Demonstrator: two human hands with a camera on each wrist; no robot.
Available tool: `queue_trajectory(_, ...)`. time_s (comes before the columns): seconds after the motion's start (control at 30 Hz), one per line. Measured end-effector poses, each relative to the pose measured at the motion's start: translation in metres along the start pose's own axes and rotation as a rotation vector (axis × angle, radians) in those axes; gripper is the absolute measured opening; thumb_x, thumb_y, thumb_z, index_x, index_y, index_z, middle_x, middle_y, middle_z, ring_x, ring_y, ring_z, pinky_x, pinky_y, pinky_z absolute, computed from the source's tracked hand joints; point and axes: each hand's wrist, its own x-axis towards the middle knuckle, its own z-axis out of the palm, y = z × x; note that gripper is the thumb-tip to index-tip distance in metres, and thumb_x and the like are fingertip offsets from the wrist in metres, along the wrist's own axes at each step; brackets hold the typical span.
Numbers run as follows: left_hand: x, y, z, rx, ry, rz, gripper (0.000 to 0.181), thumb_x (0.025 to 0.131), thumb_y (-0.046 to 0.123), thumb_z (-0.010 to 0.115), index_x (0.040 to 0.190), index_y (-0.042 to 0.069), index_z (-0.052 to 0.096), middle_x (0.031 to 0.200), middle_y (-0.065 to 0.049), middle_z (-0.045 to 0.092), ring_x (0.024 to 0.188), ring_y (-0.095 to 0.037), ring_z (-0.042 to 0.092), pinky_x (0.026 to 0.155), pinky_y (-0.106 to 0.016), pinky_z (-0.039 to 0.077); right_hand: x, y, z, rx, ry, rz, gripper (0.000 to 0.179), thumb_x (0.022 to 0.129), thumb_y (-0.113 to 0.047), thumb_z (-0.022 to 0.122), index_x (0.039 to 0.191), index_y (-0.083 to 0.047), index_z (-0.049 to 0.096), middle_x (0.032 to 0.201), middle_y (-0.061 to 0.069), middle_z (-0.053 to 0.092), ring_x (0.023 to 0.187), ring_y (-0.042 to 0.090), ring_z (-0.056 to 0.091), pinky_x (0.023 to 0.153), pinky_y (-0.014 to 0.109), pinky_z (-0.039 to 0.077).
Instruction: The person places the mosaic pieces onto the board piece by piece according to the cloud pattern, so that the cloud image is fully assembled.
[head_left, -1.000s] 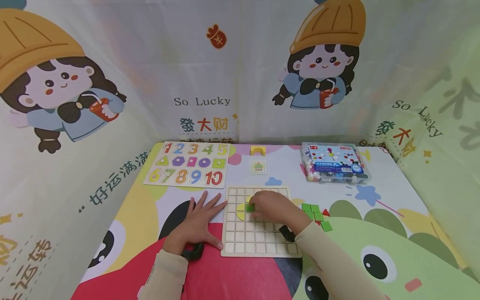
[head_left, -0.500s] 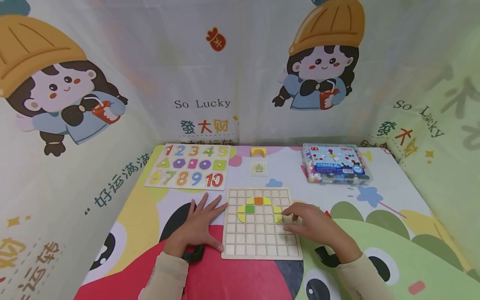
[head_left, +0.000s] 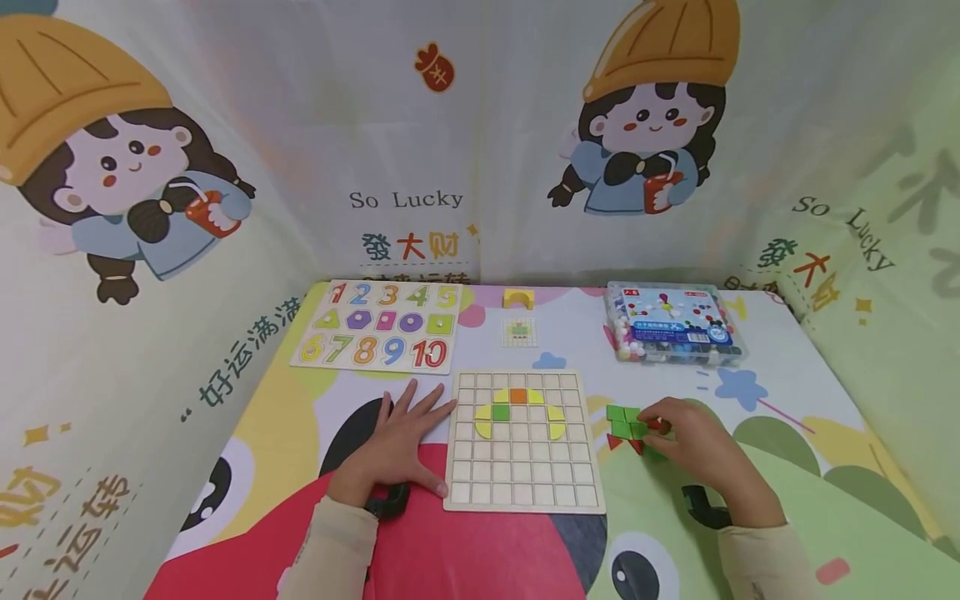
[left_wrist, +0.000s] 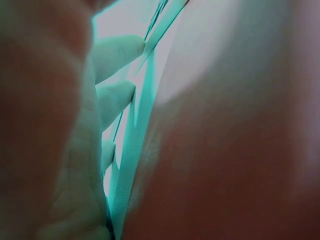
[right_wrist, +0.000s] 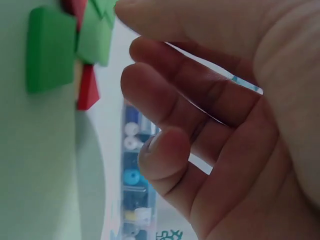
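Note:
My left hand (head_left: pixel 397 446) lies with fingers spread on the table, its fingertips and thumb at the left edge of a wooden grid board (head_left: pixel 521 483). Close and discoloured, the left wrist view shows its fingers (left_wrist: pixel 117 55). On the board sit yellow quarter-round tiles (head_left: pixel 483 430), an orange square tile (head_left: pixel 518 396) and a green square tile (head_left: pixel 500 412). Right of the board, my right hand (head_left: pixel 693 442) is over a group of green square tiles (head_left: pixel 622 414) and red triangle tiles (head_left: pixel 614 442). Its fingers bend loosely, with nothing seen between them in the right wrist view; a green tile (right_wrist: pixel 52 50) lies nearby.
A number puzzle board (head_left: pixel 375 327) lies at the back left. Behind the grid board are a small pattern card (head_left: pixel 520 332) and a yellow arch block (head_left: pixel 519 297). A clear box of beads (head_left: pixel 675 325) stands at the back right. Printed cloth walls enclose the table.
My right hand has moved from the board's middle to the loose tiles on the right, uncovering the orange and yellow tiles. The left hand has stayed put.

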Motion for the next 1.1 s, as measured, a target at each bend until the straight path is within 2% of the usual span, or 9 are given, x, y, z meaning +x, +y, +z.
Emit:
queue_trajectory(0.23,0.001,0.000,0.000,0.014,0.003,-0.013,0.128,0.057,0.064,0.095,0.166,0.033,0.036,0.179,0.001,0.021,0.166,-0.041,0.001,0.127,-0.076,-0.004,0.002,0.006,0.004,-0.050,-0.016,0.021,0.019,0.083,-0.003,0.084,0.102,-0.008,0.080,0.093,-0.001,0.074,0.080,0.012,0.058,0.073,0.039,0.055)
queue_trajectory(0.47,-0.001,0.002,-0.001,0.002,0.001,-0.025,0.128,0.056,0.065,0.096,0.165,0.032,0.038,0.178,0.000,0.022,0.166,-0.042,0.001,0.127,-0.076,-0.004,0.004,0.007,0.010,-0.090,-0.018,0.039,0.018,0.083,-0.006,0.082,0.101,-0.008,0.080,0.093,-0.001,0.073,0.080,0.012,0.056,0.073,0.038,0.054)
queue_trajectory(0.93,-0.001,0.003,-0.002,-0.017,0.004,-0.011,0.128,0.056,0.063,0.097,0.165,0.032,0.038,0.178,0.000,0.022,0.166,-0.043,0.000,0.126,-0.075,-0.006,0.000,0.009,0.013,-0.056,-0.017,0.037,0.021,0.083,-0.005,0.079,0.104,-0.008,0.078,0.095,-0.001,0.067,0.080,0.011,0.051,0.070,0.034,0.049)
queue_trajectory(1.1,-0.001,0.003,-0.002,-0.023,0.003,-0.010,0.128,0.055,0.063,0.097,0.165,0.032,0.039,0.178,-0.001,0.022,0.166,-0.043,0.001,0.126,-0.076,-0.006,-0.001,0.009,0.015,-0.041,-0.010,0.024,0.022,0.082,-0.005,0.080,0.104,-0.009,0.078,0.100,0.001,0.067,0.082,0.012,0.052,0.071,0.033,0.049)
